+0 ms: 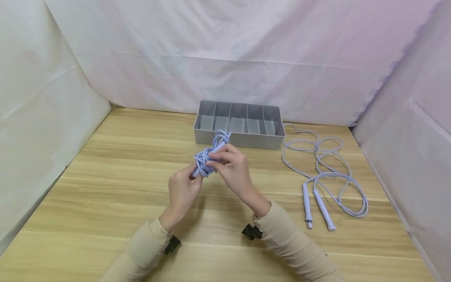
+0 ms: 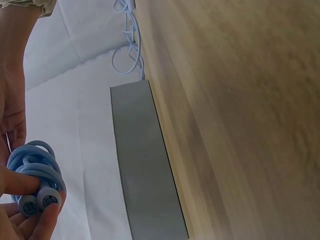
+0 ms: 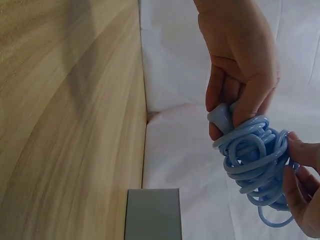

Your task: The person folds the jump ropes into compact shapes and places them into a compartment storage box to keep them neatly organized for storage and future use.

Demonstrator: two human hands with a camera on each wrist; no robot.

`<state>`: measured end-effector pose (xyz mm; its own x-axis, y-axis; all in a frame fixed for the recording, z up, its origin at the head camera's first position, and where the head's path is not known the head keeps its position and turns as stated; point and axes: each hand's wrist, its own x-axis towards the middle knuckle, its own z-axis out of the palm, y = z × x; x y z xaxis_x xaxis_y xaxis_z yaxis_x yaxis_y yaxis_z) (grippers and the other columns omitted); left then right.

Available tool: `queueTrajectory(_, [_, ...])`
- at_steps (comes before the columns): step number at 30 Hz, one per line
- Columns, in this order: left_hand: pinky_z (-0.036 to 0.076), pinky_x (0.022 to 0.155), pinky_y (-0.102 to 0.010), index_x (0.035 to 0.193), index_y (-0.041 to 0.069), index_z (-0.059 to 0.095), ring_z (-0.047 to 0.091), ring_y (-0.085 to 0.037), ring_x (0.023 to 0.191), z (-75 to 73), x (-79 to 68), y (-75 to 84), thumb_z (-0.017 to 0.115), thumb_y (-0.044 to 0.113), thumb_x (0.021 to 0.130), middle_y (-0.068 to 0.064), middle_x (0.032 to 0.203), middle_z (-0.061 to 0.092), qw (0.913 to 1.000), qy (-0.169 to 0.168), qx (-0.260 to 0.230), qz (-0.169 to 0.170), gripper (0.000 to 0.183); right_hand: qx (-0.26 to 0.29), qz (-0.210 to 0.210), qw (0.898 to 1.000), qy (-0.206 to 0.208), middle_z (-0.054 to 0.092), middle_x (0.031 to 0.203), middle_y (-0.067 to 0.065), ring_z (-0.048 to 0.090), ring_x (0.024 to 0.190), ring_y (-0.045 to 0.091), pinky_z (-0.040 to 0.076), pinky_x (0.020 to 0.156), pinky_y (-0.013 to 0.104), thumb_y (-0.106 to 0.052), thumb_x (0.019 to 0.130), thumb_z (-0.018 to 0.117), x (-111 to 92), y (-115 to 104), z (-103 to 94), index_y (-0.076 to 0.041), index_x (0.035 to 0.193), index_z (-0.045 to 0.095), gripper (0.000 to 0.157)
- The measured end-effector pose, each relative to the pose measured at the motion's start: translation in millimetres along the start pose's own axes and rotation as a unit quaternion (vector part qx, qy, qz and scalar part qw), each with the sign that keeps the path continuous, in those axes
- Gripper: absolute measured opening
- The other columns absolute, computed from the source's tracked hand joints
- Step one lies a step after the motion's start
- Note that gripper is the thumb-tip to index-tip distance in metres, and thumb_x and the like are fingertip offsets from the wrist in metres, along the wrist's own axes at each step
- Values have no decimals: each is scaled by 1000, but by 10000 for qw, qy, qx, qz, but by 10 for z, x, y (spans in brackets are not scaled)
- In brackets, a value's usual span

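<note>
Both hands hold a light-blue jump rope (image 1: 202, 158) up over the table, its cord wound in many turns round its handles. My left hand (image 1: 182, 191) grips the lower end of the bundle. In the left wrist view two round handle ends (image 2: 49, 199) show side by side between the left fingers and thumb. On the upper right side of the bundle, my right hand (image 1: 235, 170) pinches the cord between thumb and fingers. Several loops (image 1: 222, 136) stick out past the right fingers toward the box. The right wrist view shows the wound cord (image 3: 255, 160) between both hands.
Behind the hands stands a grey divided box (image 1: 239, 140) with several compartments. A second light-blue jump rope lies loosely looped at the right, its two handles (image 1: 323, 209) toward the front. White cloth (image 1: 225, 78) encloses the wooden table (image 1: 116, 176) at the back and sides.
</note>
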<state>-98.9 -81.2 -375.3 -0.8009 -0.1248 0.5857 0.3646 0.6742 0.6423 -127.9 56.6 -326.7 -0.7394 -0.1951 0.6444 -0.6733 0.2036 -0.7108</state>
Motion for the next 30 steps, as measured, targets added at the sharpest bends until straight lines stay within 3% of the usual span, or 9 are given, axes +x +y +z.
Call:
queueTrajectory(5, [47,44,-22,95,-1,69,59,-14,50,5,1,5,67,-2,73,-12,68,68,9986,-118,-361,-366,23,61,-188,9997,141,62,76,10,58,64,16,51,54,20,0,68,76,-61,192,50,5,82,68,16])
queueTrajectory(9, [45,45,-16,97,-1,69,60,-14,52,3,12,33,66,-2,74,-11,69,68,9969,-143,-574,-510,23,-106,-579,9964,604,64,75,10,58,64,17,51,55,21,0,68,76,-78,234,79,2,78,66,15])
queueTrajectory(13, [46,46,-16,98,-1,69,62,-15,53,2,26,60,66,-1,74,-11,71,69,9969,-87,-641,-438,24,-734,-1314,9819,1148,68,79,11,59,69,20,50,60,23,-2,69,75,-92,296,132,1,79,71,11])
queueTrajectory(16, [46,46,-15,96,-1,69,62,-15,52,-3,30,60,66,-2,73,-11,70,69,9970,-69,-624,-443,23,-1168,-1697,9695,1329,69,86,11,59,72,22,49,64,26,-3,72,73,-122,338,175,1,84,71,13])
queueTrajectory(24, [41,42,-13,97,-1,69,56,-10,49,-35,51,33,67,1,75,-10,69,68,9956,51,-735,-577,23,-2038,-2005,9551,775,63,109,17,59,86,31,51,76,32,-15,85,63,-200,333,230,8,104,64,30])
queueTrajectory(30, [40,42,-14,98,0,69,53,-10,47,-13,26,23,66,1,75,-8,64,67,9981,147,-470,-369,24,-2036,-1613,9642,528,59,109,17,57,92,26,51,76,25,-10,76,72,-190,306,230,7,106,63,35])
